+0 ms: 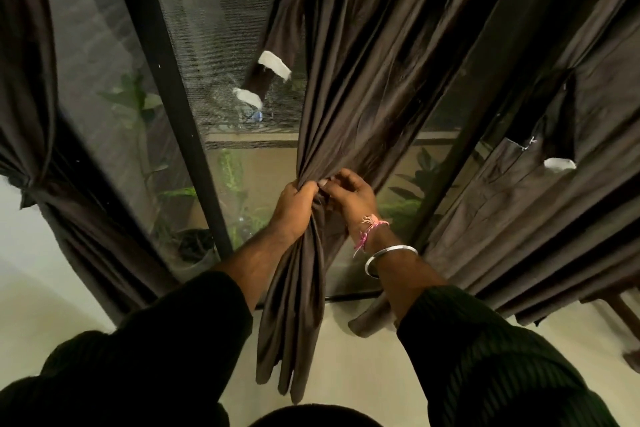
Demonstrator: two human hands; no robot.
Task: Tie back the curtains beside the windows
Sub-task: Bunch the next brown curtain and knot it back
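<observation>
Soft, light dark-brown pleated fabric curtain [346, 80]: we are bunching its gathered waist, left hand [296, 206] and right hand [349, 196] both clenched around it.

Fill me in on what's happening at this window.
A person is bunching the middle curtain in front of the window. The left hand grips the gathered folds, and the right hand pinches the fabric beside it. That curtain's tie-back strap hangs loose behind, not yet wrapped round. The curtain on the left is already cinched; the one on the right hangs free.
</observation>
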